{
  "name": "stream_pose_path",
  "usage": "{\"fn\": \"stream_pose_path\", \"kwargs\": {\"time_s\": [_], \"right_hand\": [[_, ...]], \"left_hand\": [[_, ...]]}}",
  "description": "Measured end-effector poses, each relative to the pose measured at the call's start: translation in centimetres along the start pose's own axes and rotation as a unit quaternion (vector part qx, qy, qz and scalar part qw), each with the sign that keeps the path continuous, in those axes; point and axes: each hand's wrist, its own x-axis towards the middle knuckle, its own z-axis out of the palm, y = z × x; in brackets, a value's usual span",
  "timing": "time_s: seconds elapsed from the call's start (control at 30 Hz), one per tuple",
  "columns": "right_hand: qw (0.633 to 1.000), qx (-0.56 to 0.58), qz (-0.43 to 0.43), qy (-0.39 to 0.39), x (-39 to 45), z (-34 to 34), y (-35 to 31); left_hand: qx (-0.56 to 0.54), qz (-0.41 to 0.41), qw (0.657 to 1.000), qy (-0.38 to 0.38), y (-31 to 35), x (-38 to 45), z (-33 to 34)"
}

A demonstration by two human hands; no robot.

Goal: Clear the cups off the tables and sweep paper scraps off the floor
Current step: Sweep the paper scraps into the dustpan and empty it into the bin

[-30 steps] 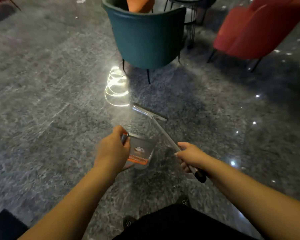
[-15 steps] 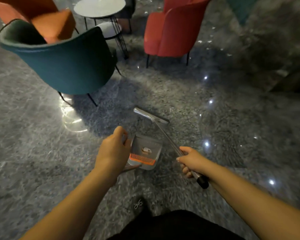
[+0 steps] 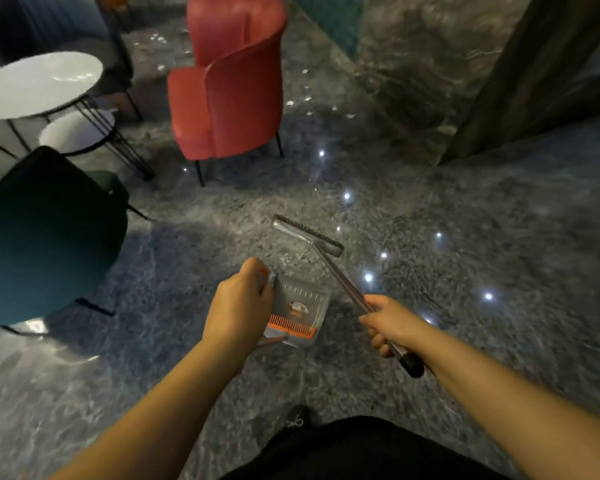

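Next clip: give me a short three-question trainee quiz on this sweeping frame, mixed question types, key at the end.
1. True or false: the left hand holds the dustpan.
2. Multiple choice: the paper scraps still on the floor lie mostly
A. under the teal chair
B. beyond and right of the red chair
C. on the round table
3. Fill in: the right hand grips the ____ of the broom.

Key
1. True
2. B
3. handle
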Motion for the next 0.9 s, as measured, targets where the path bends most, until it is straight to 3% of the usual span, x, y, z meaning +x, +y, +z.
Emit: {"fn": "stream_pose_path", "kwargs": {"time_s": [0.23,0.43,0.9], "right_hand": [[0.996,0.064,-0.010,0.057,4.8,-2.5,-4.9],[0.992,0.108,0.003,0.061,11.6,-7.3,-10.8],[0.994,0.089,-0.002,0.056,27.5,-21.5,-27.1]], "left_hand": [[-0.009,0.027,0.999,-0.027,2.1,10.0,1.3],[-0.016,0.035,0.999,-0.023,4.4,19.8,3.7],[-0.016,0.035,0.999,-0.002,12.9,44.8,7.9]]}}
